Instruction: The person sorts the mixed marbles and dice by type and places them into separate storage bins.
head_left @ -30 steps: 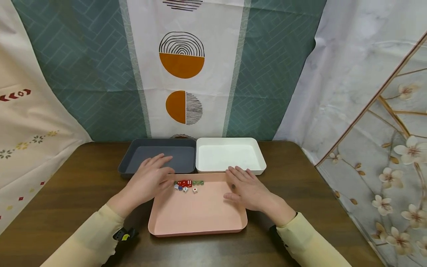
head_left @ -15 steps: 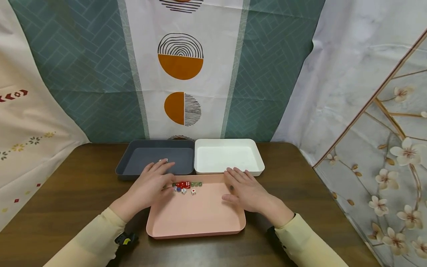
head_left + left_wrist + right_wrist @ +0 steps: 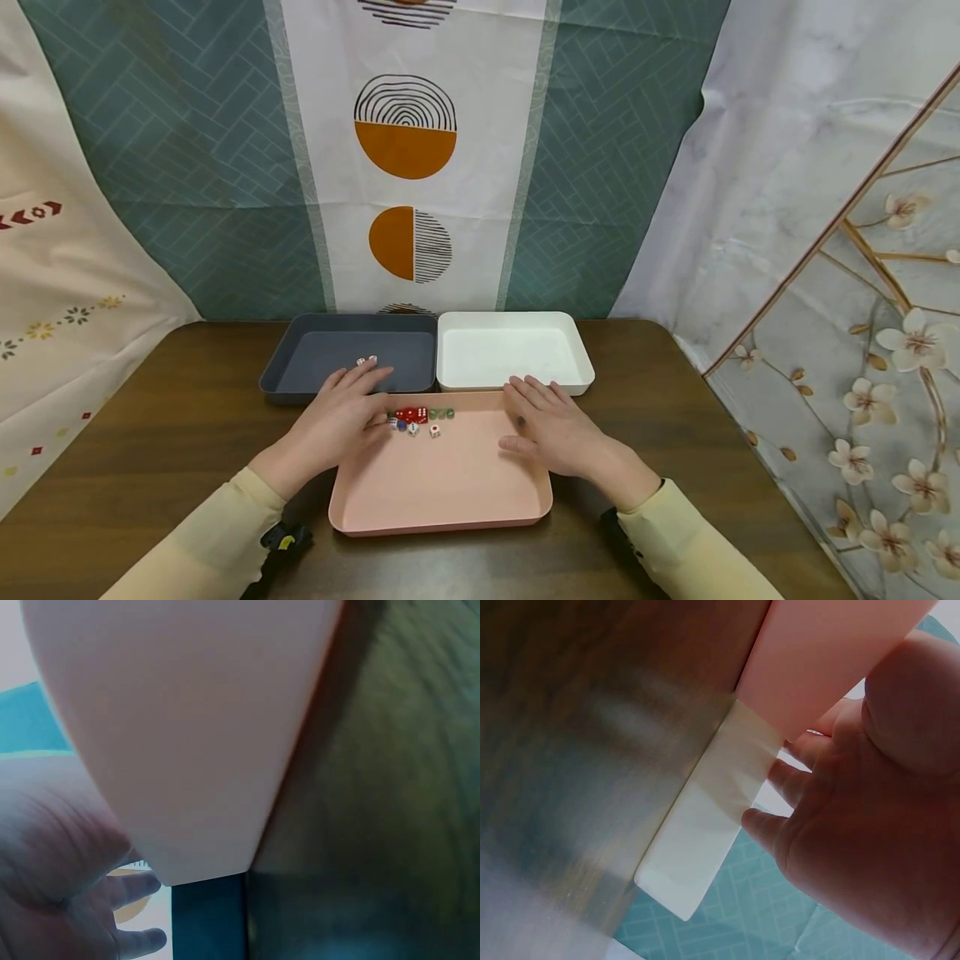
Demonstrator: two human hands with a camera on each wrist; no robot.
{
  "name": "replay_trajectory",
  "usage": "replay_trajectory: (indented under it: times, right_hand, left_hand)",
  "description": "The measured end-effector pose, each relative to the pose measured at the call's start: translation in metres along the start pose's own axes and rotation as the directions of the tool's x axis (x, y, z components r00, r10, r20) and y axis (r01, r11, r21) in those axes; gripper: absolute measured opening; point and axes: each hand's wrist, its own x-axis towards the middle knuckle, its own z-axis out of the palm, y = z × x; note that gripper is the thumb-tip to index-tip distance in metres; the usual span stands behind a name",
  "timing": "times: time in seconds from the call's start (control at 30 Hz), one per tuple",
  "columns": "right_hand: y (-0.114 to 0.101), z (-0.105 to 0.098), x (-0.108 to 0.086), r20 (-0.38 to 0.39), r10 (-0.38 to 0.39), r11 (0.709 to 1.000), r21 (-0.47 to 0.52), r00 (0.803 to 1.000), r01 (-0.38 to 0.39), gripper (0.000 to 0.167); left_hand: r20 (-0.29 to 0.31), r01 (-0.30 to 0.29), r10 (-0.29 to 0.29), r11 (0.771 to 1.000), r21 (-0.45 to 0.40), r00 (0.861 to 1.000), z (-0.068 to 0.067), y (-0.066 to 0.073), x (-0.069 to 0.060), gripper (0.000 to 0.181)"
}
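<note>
My left hand (image 3: 341, 423) hovers over the left rim of the pink tray (image 3: 442, 500), fingers loosely extended toward the dark grey tray (image 3: 300, 375). Nothing shows in its grasp. Just past its fingertips, small white dice (image 3: 361, 362) lie in the grey tray. Over the pink tray's right side is my right hand (image 3: 558, 433), its fingers extended near the white tray's (image 3: 517, 342) front rim and holding nothing. Between the hands, along the pink tray's far side, lie red dice (image 3: 411, 415), small green pieces (image 3: 441, 413), white dice (image 3: 413, 429) and a blue piece (image 3: 402, 426).
All three trays stand on a dark wooden table (image 3: 637, 375), the grey and white ones side by side behind the pink one. A patterned curtain (image 3: 480, 167) hangs behind the table, and a flowered cloth (image 3: 862, 375) hangs at the right.
White dice now show in the grey tray beyond my left fingertips, where none were visible a second ago. The left hand has shifted slightly; the right hand stays nearly still.
</note>
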Motion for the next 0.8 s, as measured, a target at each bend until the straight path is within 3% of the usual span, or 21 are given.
replay_trajectory:
  times: [0.37,0.8]
  right_hand:
    - [-0.0011,0.0011,-0.0024,0.012,0.013,1.000,0.018,1.000,-0.014,0.085]
    - [-0.0010,-0.0004,-0.0014,-0.007,0.003,0.999,0.032,1.000,-0.003,0.085]
  left_hand:
    - [0.004,0.010,-0.010,1.000,-0.007,1.000,0.0072,-0.0002,-0.0015,0.029]
    - [0.004,0.021,-0.021,1.000,-0.020,1.000,0.0070,-0.0008,-0.0004,0.032]
